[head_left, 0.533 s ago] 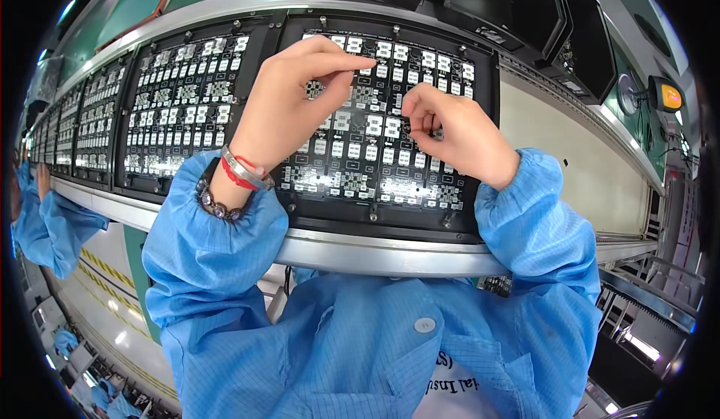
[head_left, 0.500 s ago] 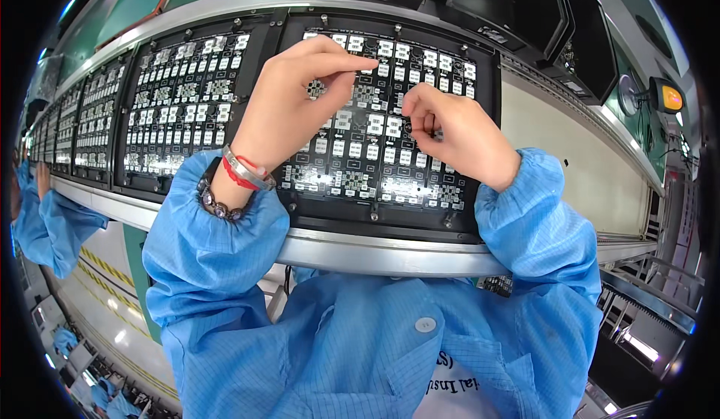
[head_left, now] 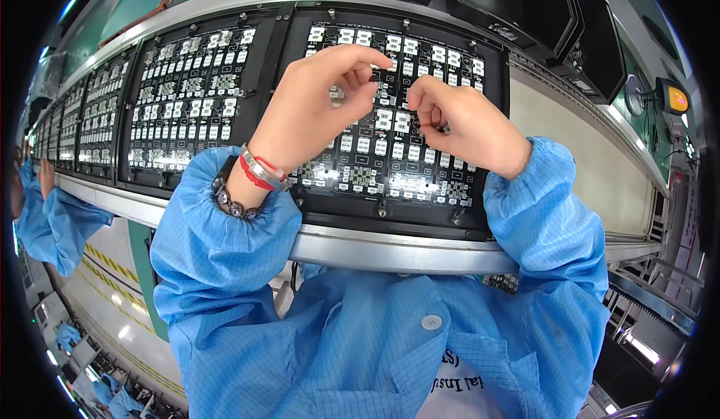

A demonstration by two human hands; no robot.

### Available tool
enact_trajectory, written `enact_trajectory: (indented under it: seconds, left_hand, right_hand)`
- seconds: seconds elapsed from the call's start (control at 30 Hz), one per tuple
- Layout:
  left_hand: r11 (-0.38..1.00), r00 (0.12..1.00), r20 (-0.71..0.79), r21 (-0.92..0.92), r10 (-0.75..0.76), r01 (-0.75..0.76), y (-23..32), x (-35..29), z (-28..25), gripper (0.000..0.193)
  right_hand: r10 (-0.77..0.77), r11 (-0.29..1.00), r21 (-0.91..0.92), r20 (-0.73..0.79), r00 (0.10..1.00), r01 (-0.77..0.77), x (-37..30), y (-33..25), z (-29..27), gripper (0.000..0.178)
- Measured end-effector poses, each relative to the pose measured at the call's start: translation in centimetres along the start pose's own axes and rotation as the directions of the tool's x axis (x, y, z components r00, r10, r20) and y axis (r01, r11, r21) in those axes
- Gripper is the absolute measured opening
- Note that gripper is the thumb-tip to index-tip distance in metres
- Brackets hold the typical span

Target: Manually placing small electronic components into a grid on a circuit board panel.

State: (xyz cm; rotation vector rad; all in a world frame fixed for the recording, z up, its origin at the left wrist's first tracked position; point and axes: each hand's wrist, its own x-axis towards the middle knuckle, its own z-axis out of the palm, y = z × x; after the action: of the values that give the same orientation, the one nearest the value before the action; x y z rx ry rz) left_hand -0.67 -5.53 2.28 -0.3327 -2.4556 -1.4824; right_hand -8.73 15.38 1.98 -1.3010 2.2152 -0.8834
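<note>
My left hand [head_left: 324, 98] hovers over the upper part of a black circuit board panel [head_left: 386, 165] filled with rows of white and silver components. Its index fingertip and thumb stand apart with nothing visible between them, and the other fingers curl inward. To its right, above the same panel, is my right hand [head_left: 469, 123] with fingers bent and drawn in toward the thumb; anything small inside them is hidden. The panel lies in a black frame tray [head_left: 330, 215] with metal pins along its edges. A metal bangle, a red cord and a beaded bracelet circle my left wrist.
More board panels in black trays [head_left: 176, 111] run off to the left along the line. A metal rail [head_left: 397, 252] borders the near side. Dark monitors [head_left: 517, 3] stand behind. On the right are a pale conveyor surface [head_left: 577, 156] and an orange lamp. A co-worker's blue sleeve [head_left: 64, 216] shows far left.
My left index finger and thumb have parted from their near-pinch. Both hands sit slightly farther right in the picture, and the whole scene has shifted a little the same way.
</note>
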Motion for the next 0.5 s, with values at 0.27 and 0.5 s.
enact_trajectory:
  seconds: [0.27, 0.5]
  left_hand:
    - [0.994, 0.992, 0.07, -0.023, -0.107, 0.109, 0.2, -0.2, -0.1, 0.023]
    - [1.0, 1.0, 0.03, 0.017, 0.008, -0.008, -0.2, -0.1, 0.7, 0.02]
  right_hand:
    - [0.046, 0.998, -0.033, -0.003, 0.999, -0.046, 0.1, -0.5, 0.3, 0.031]
    - [-0.138, 0.948, -0.302, -0.112, 0.984, 0.099, -1.2, -1.3, 1.3, 0.035]
